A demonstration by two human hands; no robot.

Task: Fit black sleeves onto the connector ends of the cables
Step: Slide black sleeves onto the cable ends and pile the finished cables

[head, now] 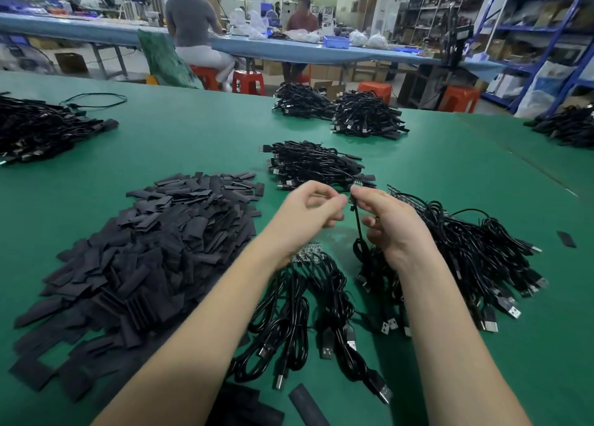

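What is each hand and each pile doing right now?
Right hand: pinching a cable up off the table.
Left hand: fingers curled; whether it holds anything cannot be told.
Sleeve pile: loose heap.
Cable bundle: lying under the arms.

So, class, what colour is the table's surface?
Green, clearest in the head view: table.

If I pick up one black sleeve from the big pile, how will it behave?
Probably very light and floppy: each sleeve in the sleeve pile is a thin, flat strip. It should not roll, since it lies flat on the table. Neighbours may slide off, as the strips are stacked loosely.
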